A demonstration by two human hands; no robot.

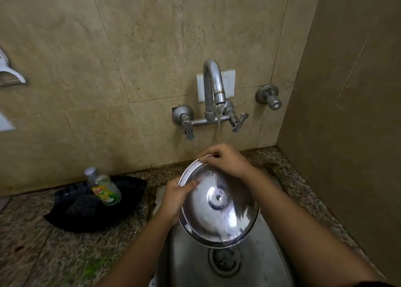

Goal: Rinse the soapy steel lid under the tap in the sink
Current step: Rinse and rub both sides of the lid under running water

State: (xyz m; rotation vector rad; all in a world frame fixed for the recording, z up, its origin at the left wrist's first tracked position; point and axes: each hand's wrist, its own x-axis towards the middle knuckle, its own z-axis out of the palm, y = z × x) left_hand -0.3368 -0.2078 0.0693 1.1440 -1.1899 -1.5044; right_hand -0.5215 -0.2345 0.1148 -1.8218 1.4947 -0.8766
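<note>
A round steel lid (pixel 219 206) is held tilted over the steel sink (pixel 188 263), its hollow underside facing me. Water runs from the wall tap (pixel 213 87) onto the lid's upper part and flows down across it toward the drain (pixel 224 261). My left hand (pixel 174 197) grips the lid's left rim, thumb on the inner face. My right hand (pixel 223 158) pinches the lid's far rim from above. No foam is plainly visible on the lid.
A black tray (pixel 95 204) on the granite counter left of the sink holds a dish soap bottle (pixel 106 189) and a dark scrubber (pixel 83 204). A second valve (pixel 270 96) sticks out of the wall on the right. A side wall (pixel 347 134) closes in on the right.
</note>
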